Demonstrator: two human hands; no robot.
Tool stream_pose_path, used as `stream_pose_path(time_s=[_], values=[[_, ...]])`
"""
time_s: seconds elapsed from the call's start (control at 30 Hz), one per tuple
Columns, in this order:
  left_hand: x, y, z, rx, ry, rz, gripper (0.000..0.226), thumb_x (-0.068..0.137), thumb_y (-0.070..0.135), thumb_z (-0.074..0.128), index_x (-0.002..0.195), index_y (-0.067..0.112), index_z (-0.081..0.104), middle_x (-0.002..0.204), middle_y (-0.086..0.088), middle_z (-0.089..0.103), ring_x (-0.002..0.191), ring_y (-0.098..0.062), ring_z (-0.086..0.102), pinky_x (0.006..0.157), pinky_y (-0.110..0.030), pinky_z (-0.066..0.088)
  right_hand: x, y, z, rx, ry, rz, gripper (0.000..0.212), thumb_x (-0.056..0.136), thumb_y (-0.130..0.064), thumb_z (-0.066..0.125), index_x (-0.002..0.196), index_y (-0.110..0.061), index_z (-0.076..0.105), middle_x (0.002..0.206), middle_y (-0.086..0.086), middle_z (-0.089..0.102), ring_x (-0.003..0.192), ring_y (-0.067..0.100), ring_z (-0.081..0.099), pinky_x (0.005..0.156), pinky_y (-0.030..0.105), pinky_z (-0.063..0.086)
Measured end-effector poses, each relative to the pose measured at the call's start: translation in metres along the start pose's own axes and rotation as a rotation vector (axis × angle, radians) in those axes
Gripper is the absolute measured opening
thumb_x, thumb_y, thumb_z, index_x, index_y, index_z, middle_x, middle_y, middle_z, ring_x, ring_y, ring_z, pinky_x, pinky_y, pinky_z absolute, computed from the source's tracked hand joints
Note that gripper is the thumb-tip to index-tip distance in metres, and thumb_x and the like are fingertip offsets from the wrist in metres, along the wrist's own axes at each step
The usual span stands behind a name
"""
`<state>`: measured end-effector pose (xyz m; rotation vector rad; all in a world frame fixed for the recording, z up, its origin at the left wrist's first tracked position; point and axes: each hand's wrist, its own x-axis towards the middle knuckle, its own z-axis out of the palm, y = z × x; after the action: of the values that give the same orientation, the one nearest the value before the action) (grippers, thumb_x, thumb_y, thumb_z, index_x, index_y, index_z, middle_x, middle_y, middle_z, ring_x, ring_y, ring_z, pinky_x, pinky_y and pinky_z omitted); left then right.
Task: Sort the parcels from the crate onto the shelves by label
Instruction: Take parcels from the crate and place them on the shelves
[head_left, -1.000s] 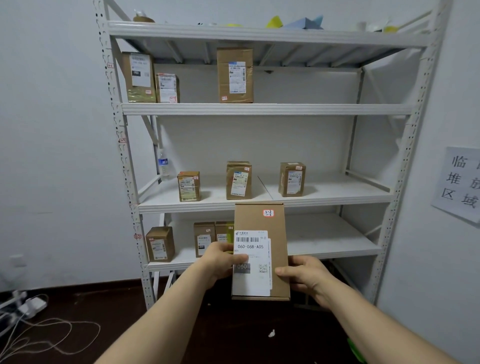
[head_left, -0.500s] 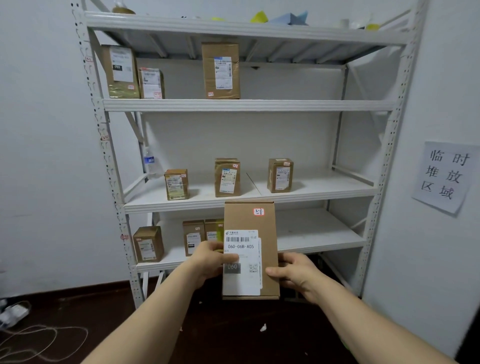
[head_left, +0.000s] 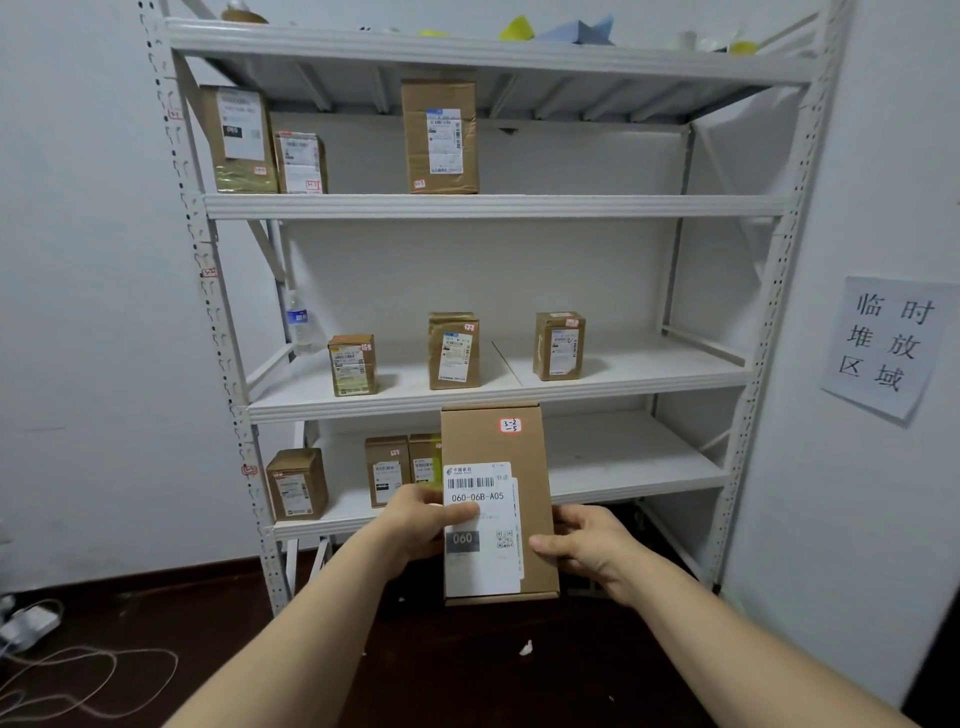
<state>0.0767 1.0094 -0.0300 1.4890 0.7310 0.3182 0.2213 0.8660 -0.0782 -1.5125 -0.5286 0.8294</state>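
Head view, from just behind the person's shoulders: a tall white metal shelving rack (head_left: 493, 206) stands against a pale wall. Both bare hands hold up one upright brown cardboard parcel (head_left: 493, 441) in front of the rack's lower shelves, in mid-air and touching no shelf.

The left hand (head_left: 415, 525) grips the parcel's left edge with its thumb lying across the white shipping label (head_left: 483, 561). The right hand (head_left: 587, 545) clasps the right edge, thumb on the front. The labelled face is turned toward the holder, most likely so that it can be read.

A small red-bordered sticker (head_left: 510, 425) near the parcel's top right corner carries a handwritten code, apparently 3-2-5. Similar small red-bordered tags (head_left: 209, 272) are stuck on the rack's left upright, probably numbering the levels.

Other brown parcels stand upright with their labels facing out:
- three on the middle shelf (head_left: 623, 384), set apart
- three on the shelf below (head_left: 623, 483), toward its left
- three on the shelf above the middle one

A clear plastic water bottle (head_left: 298, 322) stands at the back left of the middle shelf. A white paper sign (head_left: 888, 345) hangs on the right wall. The crate is not in view.

This looks like the step of matching the sticker to a shelf before placing the parcel.
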Motion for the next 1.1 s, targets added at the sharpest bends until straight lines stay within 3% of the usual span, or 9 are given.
stream_pose_path(time_s=[0.2, 0.4, 0.7, 0.93, 1.1], values=[[-0.005, 0.001, 0.004, -0.006, 0.003, -0.002, 0.010, 0.084, 0.004, 0.070, 0.084, 0.009, 0.060, 0.089, -0.007, 0.071, 0.072, -0.015, 0.067, 0.057, -0.023, 0.055, 0.004, 0.006, -0.002, -0.005, 0.017, -0.006, 0.038, 0.078, 0.010, 0.069, 0.110, -0.009, 0.063, 0.103, 0.012, 0.071, 0.093, 0.023, 0.069, 0.072, 0.026, 0.056], [-0.007, 0.002, 0.005, 0.007, 0.006, -0.015, 0.011, 0.084, 0.004, 0.070, 0.086, 0.008, 0.059, 0.082, -0.004, 0.069, 0.071, -0.014, 0.067, 0.053, -0.021, 0.055, 0.005, 0.010, -0.004, -0.008, 0.019, -0.009, 0.039, 0.077, 0.010, 0.069, 0.111, -0.008, 0.063, 0.103, 0.013, 0.071, 0.093, 0.025, 0.069, 0.078, 0.031, 0.057], [-0.003, -0.001, 0.009, 0.027, 0.001, -0.023, 0.014, 0.082, 0.006, 0.072, 0.093, 0.005, 0.063, 0.082, -0.004, 0.072, 0.072, -0.014, 0.069, 0.056, -0.024, 0.054, 0.003, 0.010, -0.008, -0.012, 0.013, -0.001, 0.035, 0.078, 0.009, 0.069, 0.106, -0.011, 0.065, 0.100, 0.011, 0.072, 0.091, 0.022, 0.070, 0.074, 0.028, 0.056], [0.003, -0.003, 0.016, 0.032, -0.007, -0.019, 0.010, 0.083, 0.006, 0.071, 0.087, 0.008, 0.061, 0.081, -0.004, 0.071, 0.072, -0.014, 0.068, 0.057, -0.024, 0.055, 0.001, 0.010, -0.014, 0.002, 0.005, 0.014, 0.036, 0.079, 0.011, 0.067, 0.108, -0.009, 0.062, 0.097, 0.010, 0.071, 0.086, 0.019, 0.069, 0.067, 0.024, 0.056], [0.009, -0.005, 0.017, 0.033, -0.004, -0.020, 0.015, 0.081, 0.007, 0.073, 0.092, 0.006, 0.063, 0.096, -0.010, 0.073, 0.081, -0.018, 0.069, 0.067, -0.029, 0.055, 0.003, 0.009, -0.019, 0.003, -0.014, 0.016, 0.036, 0.079, 0.012, 0.066, 0.110, -0.006, 0.062, 0.098, 0.013, 0.070, 0.085, 0.020, 0.068, 0.068, 0.024, 0.057]])
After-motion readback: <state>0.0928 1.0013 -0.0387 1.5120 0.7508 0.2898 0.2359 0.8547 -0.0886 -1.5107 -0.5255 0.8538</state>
